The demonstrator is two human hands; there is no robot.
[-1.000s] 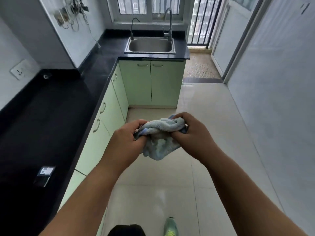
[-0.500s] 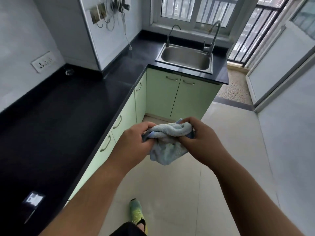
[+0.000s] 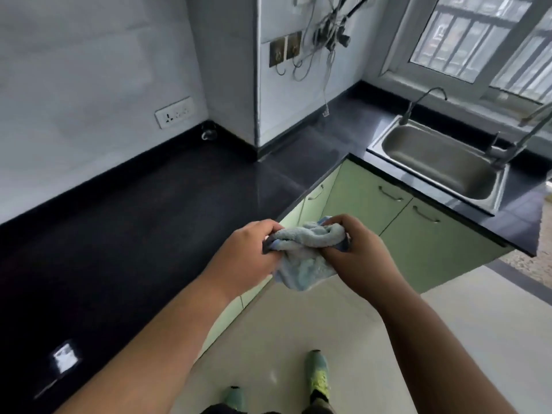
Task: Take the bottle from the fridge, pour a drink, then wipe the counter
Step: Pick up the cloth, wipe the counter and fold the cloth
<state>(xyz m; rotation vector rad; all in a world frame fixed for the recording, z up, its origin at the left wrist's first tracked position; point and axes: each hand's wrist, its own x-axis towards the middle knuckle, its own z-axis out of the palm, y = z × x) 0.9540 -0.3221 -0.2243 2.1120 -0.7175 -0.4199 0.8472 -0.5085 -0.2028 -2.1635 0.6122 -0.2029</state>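
A pale blue cloth [image 3: 301,255] is bunched up between both hands, at chest height over the front edge of the black counter [image 3: 143,228]. My left hand [image 3: 242,258] grips its left end, and my right hand [image 3: 361,258] grips its right end. The lower part of the cloth hangs down between them. No bottle, fridge or cup is in view.
The L-shaped counter runs along the left wall and turns right to a steel sink [image 3: 442,165] with two taps under the window. Green cabinet doors [image 3: 397,234] stand below. A small dark object [image 3: 59,360] lies on the counter near left. A socket [image 3: 174,112] and dangling cables [image 3: 325,40] are on the wall.
The view has swung left toward the counter, so the sink now sits at the right. Both hands keep hold of the cloth and have come over the counter's edge.
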